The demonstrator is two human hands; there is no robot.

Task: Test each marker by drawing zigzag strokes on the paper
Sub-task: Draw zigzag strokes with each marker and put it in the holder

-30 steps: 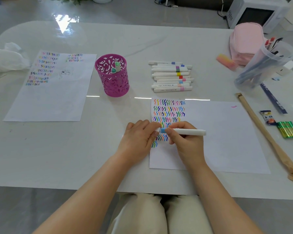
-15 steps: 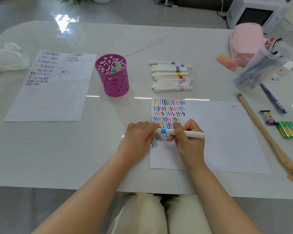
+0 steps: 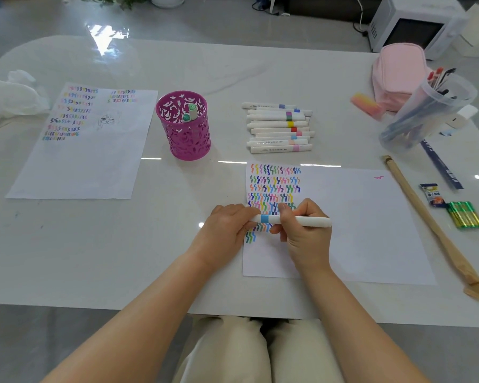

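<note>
Both forearms come in over the near table edge, wrists low. The left hand is curled round one end of the blue-banded marker and the right hand pinches its barrel. It's held level, right over the zigzag rows on the paper.

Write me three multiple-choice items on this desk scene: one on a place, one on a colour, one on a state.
1. The magenta pen holder stands: A. left of the row of loose markers; B. on a sheet; C. beside the pouch.
2. The band on the held marker is: A. red; B. blue; C. yellow.
3. That marker is: A. lying loose; B. standing upright in a cup; C. level, in the grip of left hand and right hand.
Key: 1 A, the row lies to its right; 2 B, the band near its left end is blue; 3 C, one pinches an end, the other wraps the barrel.
</note>
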